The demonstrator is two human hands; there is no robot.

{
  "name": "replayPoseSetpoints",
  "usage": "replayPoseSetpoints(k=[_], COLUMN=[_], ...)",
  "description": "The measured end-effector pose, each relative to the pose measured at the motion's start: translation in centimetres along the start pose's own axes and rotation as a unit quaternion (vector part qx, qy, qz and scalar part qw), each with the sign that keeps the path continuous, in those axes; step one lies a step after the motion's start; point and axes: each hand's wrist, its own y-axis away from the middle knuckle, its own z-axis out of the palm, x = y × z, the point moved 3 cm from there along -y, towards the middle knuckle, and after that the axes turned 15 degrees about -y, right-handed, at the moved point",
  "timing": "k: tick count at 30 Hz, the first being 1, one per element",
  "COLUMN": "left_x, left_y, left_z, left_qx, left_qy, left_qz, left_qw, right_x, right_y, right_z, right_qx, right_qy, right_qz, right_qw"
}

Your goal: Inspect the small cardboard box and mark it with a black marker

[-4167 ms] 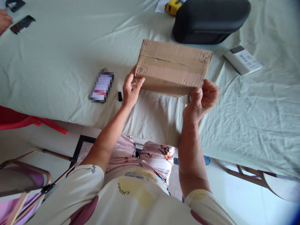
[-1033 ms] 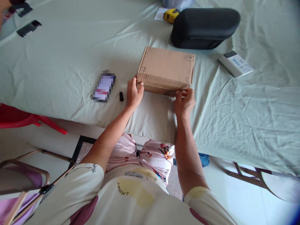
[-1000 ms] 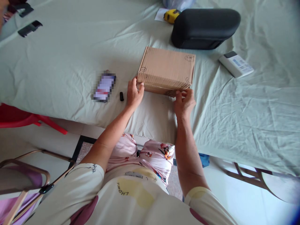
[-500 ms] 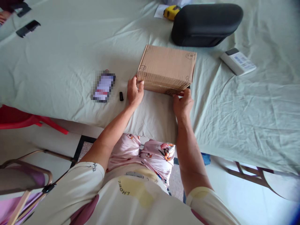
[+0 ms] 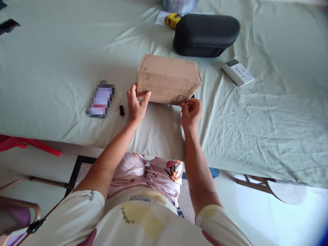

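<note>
a closed cardboard box [image 5: 167, 81] sits near the front edge of the cloth-covered surface [image 5: 51, 68], its near face tipped up toward the camera. pen scribbles mark its corners; none can be read as letters. the left hand [image 5: 135, 104] has its grip closed on the box's near left corner, thumb on the front face. the right hand [image 5: 191, 111] pinches the box's near right corner with curled fingers.

left of the left hand lie a small black cap [image 5: 122, 110] and a phone [image 5: 100, 100], its screen blurred. toward the back edge rests a black case [image 5: 206, 34] with a yellow tape measure [image 5: 172, 19] beside it. right of the box lies a white device [image 5: 237, 72] bearing a barcode label too small to read. the person's shirt shows the word "hotel" upside down.
</note>
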Motion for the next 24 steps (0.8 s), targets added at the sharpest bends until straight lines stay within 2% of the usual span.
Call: replayPoseSetpoints(k=[5, 12, 19, 24], left_x=[1.4, 1.4, 1.8, 1.3], left_y=[0.8, 0.5, 0.0, -0.5], left_z=[0.8, -0.2, -1.8, -2.1], left_qx=[-0.038, -0.064, -0.033, -0.011], left_qy=[-0.046, -0.075, -0.056, -0.026], left_qz=[-0.016, -0.046, 0.01, -0.02], left_qw=[0.998, 0.994, 0.998, 0.999], right_x=[-0.6, -0.5, -0.2, -0.9], right_y=[0.5, 0.6, 0.5, 0.6], right_z=[0.5, 0.8, 1.3, 1.0], right_qx=[-0.007, -0.013, -0.017, -0.01], right_qy=[0.016, 0.011, -0.013, -0.021], right_qz=[0.023, 0.025, -0.012, -0.043], right_qw=[1.0, 1.0, 1.0, 0.999])
